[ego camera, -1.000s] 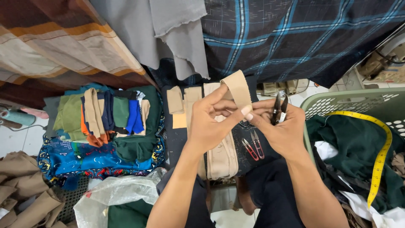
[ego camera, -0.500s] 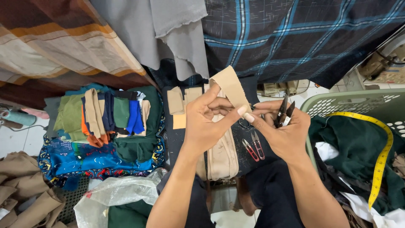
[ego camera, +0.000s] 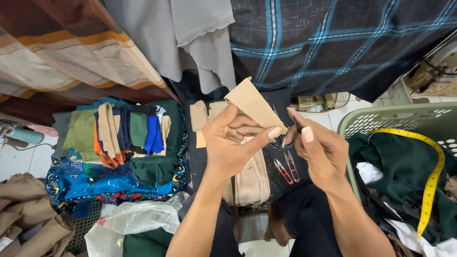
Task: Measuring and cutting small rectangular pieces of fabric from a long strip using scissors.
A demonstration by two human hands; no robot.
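My left hand (ego camera: 233, 143) pinches a tan fabric piece (ego camera: 252, 105) held up above my lap, while my right hand (ego camera: 320, 151) beside it grips small snips (ego camera: 294, 127), red-handled clippers (ego camera: 286, 170) lying below.

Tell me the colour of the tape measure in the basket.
Yellow; the tape measure shows best in the head view.

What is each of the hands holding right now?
Left hand: closed on a tan fabric piece.
Right hand: closed, pinching a thin dark tool; its kind cannot be told.
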